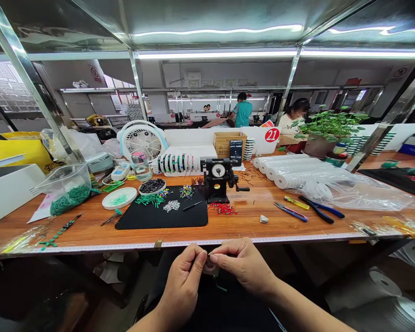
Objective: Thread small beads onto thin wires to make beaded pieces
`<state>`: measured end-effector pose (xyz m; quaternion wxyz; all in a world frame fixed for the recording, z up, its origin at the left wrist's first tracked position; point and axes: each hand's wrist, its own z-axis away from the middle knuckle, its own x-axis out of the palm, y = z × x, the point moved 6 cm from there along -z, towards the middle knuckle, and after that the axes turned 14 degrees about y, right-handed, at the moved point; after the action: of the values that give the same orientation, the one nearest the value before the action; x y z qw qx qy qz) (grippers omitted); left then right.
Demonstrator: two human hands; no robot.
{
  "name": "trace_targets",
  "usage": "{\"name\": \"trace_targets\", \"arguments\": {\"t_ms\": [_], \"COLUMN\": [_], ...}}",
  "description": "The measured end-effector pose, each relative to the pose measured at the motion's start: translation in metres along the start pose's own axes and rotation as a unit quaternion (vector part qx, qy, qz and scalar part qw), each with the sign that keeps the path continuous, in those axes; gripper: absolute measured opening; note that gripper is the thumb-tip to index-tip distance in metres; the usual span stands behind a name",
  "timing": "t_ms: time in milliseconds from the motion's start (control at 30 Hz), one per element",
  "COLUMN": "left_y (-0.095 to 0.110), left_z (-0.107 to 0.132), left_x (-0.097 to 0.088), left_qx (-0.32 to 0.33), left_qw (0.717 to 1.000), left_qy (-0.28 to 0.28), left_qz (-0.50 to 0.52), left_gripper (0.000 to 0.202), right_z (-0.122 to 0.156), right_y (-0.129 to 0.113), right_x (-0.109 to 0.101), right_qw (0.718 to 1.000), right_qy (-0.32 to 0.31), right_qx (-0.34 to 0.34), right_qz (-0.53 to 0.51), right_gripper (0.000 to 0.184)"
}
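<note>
My left hand [186, 276] and my right hand [244, 265] meet in front of the table edge, above my lap. Both are closed, thumb against forefinger, with the fingertips almost touching. What they pinch is too small and too covered to name. Just below the fingers hangs a short green strand [221, 288], and a pale roundish piece [209, 266] shows between the hands. Whether these join what I pinch, I cannot tell. On the table ahead lies a black mat [162, 220] bearing green tubes [148, 199], white beads [172, 205], multicoloured beads [186, 191] and a black pen-like tool [192, 206].
A black hand-cranked machine with a dial [217, 180] stands behind the mat, beside red pieces [223, 209]. Pliers [320, 210] and tweezers [290, 211] lie right. Left are a white dish [119, 198], a bag of green pieces [69, 198] and a beaded green strand [60, 233]. Other people sit beyond.
</note>
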<state>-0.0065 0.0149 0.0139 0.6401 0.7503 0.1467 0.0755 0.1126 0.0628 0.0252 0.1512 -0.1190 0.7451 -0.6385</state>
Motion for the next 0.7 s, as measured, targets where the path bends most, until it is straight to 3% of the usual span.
{"name": "trace_targets", "arguments": {"t_ms": [467,567,700], "left_y": [0.010,0.009,0.006], "left_z": [-0.002,-0.003,-0.005], "left_x": [-0.003,-0.002,-0.003], "left_qx": [0.144,0.143,0.095], "left_qw": [0.986,0.986,0.994], "left_qy": [0.004,-0.005,-0.004], "left_qz": [-0.081,-0.090,-0.063], "left_gripper": [0.022,0.022,0.025], "right_z": [-0.001,-0.001,0.000], "right_y": [0.000,-0.003,-0.006], "right_x": [-0.004,-0.003,-0.003], "right_qw": [1.000,1.000,1.000], "right_qy": [-0.009,-0.002,-0.001], "right_qx": [0.022,0.013,0.017], "right_qz": [-0.003,0.005,-0.001], "right_gripper": [0.029,0.030,0.032]}}
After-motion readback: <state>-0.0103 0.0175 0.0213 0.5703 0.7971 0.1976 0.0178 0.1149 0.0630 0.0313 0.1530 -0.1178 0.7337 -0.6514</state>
